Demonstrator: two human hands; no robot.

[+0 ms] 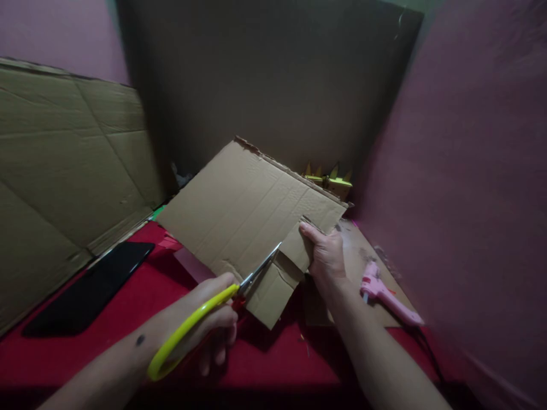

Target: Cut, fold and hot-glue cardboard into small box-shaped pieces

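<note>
My left hand point(209, 319) is closed around the handles of a pair of scissors point(192, 327) with a yellow loop. Their metal blades reach up and to the right into a large sheet of cardboard point(239, 205), along a strip at its lower right edge. That strip point(273, 290) is creased and bent, and hangs below the blades. My right hand point(327, 256) grips the cardboard near its right corner, thumb on top and fingers hidden underneath. The sheet is tilted above the red-covered table.
A pink glue gun point(387, 293) lies on a cardboard piece at the right, with its cord trailing down. A black flat panel point(88, 290) lies at left on the red cloth point(273, 364). Large cardboard point(68, 159) leans on the left wall. Small yellow objects point(337, 182) stand behind.
</note>
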